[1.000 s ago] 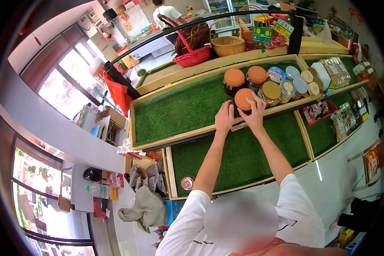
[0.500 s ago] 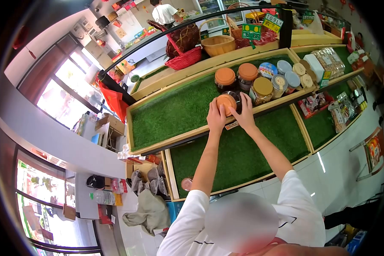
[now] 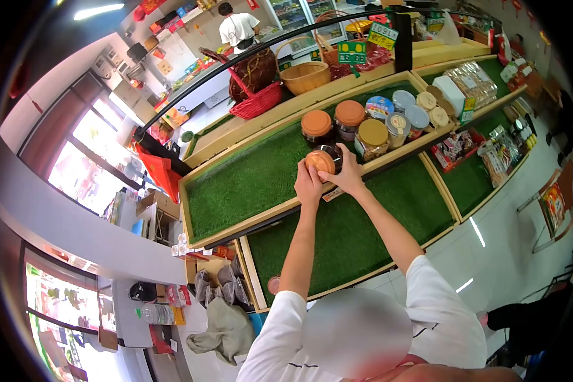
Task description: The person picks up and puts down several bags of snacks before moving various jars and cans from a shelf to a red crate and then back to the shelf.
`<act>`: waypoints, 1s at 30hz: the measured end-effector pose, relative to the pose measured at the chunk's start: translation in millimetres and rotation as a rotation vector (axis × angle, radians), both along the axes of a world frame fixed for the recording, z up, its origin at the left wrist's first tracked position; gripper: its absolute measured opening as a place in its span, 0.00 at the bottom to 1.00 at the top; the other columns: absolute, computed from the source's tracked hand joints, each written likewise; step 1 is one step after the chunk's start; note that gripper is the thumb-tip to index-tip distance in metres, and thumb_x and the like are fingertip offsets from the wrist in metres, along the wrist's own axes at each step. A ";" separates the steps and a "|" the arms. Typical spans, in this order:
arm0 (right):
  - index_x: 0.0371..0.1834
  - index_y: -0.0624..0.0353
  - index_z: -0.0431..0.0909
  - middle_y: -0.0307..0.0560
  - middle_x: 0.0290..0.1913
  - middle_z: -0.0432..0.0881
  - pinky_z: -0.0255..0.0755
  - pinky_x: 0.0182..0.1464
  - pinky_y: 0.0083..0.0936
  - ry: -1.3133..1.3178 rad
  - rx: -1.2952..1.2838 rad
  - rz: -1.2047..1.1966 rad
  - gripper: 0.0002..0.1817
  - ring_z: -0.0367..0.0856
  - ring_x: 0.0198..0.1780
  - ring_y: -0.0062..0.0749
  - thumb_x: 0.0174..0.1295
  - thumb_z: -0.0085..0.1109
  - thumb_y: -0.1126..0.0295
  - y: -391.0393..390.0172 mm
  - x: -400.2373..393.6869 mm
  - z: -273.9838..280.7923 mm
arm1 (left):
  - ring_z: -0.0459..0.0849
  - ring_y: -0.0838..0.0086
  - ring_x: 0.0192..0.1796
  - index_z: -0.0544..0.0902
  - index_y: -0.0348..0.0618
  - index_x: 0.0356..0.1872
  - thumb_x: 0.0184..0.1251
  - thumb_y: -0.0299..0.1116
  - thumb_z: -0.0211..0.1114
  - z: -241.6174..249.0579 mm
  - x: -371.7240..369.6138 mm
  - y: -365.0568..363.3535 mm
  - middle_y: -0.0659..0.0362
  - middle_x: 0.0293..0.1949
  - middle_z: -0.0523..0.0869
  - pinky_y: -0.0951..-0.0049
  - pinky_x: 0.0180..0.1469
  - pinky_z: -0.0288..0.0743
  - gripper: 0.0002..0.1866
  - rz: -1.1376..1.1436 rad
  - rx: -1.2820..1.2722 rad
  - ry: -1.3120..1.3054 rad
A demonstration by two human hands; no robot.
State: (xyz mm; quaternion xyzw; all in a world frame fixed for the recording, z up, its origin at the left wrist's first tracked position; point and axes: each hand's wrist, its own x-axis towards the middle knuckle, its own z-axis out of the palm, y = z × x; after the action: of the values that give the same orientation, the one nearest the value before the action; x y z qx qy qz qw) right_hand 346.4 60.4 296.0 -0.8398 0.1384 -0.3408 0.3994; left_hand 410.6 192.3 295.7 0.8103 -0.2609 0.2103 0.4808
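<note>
A jar with an orange lid (image 3: 319, 163) and dark contents lies tilted between my two hands, over the front of the upper green shelf. My left hand (image 3: 308, 183) wraps the lid side, fingers closed against it. My right hand (image 3: 345, 173) grips the dark body, its thumb near the lid's edge. Just behind stand two more orange-lidded jars (image 3: 316, 124). To the right of the held jar is a gold-lidded jar (image 3: 372, 138), with several paler-lidded tubs (image 3: 398, 127) beyond. The underside of the held jar is hidden.
The wooden shelf edge (image 3: 254, 219) runs below my hands, with a lower green shelf (image 3: 337, 248) under it. A red basket (image 3: 258, 102) and a wicker basket (image 3: 305, 79) stand behind. A person (image 3: 238, 28) is at the far counter. A chair (image 3: 551, 204) stands right.
My view has shifted, so the shelf and jars sit further left and lower. Both hands keep hold of the jar; my right thumb has moved lower around the lid.
</note>
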 end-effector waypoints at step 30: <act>0.75 0.64 0.53 0.59 0.70 0.65 0.60 0.72 0.34 0.747 0.564 1.436 0.53 0.65 0.71 0.42 0.57 0.72 0.46 316.1 -220.5 -161.7 | 0.68 0.61 0.72 0.61 0.54 0.74 0.67 0.72 0.46 -164.7 -397.1 327.4 0.55 0.70 0.70 0.52 0.71 0.64 0.43 0.223 -1.242 0.899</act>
State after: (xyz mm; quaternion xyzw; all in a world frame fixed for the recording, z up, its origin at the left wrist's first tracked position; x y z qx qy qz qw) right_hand 125.8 376.5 134.4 -0.6502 -0.2248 0.3410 0.6406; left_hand 13.5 519.7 131.0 0.4209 0.2080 0.0162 0.8828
